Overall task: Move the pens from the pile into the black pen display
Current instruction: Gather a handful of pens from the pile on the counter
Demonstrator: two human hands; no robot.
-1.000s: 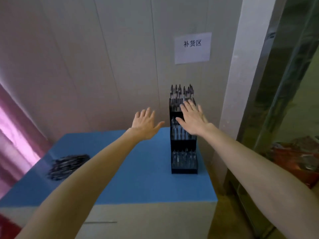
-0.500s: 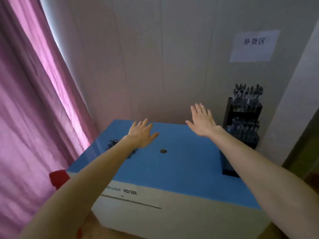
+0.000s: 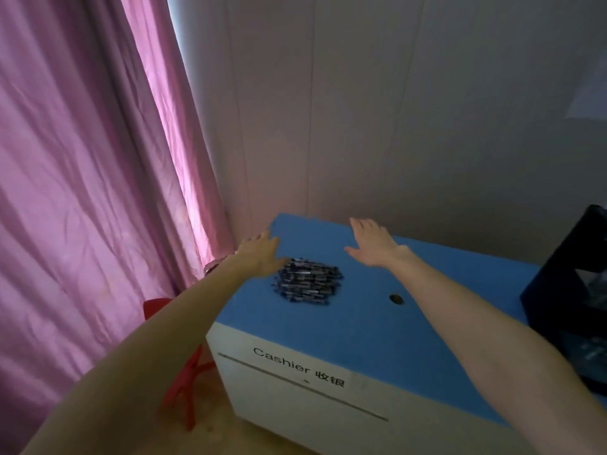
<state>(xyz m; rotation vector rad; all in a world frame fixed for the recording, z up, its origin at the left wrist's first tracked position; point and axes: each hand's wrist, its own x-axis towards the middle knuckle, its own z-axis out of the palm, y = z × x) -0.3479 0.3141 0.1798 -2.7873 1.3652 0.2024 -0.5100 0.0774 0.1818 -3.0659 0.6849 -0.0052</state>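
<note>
Both hands are spread flat and hold nothing. The left hand (image 3: 259, 257) hovers at the left edge of the heap of dark pens (image 3: 307, 280), which lies on the blue-topped table (image 3: 377, 330); the right hand (image 3: 372, 246) hovers just beyond the heap. The black pen display rack (image 3: 571, 290) stands well apart at the table's right end. A good pickup likely means curling the fingers round a few aligned pens, not a tangle.

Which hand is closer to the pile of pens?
The left hand: it sits right at the left edge of the pen pile. The right hand hovers apart, farther back.
</note>
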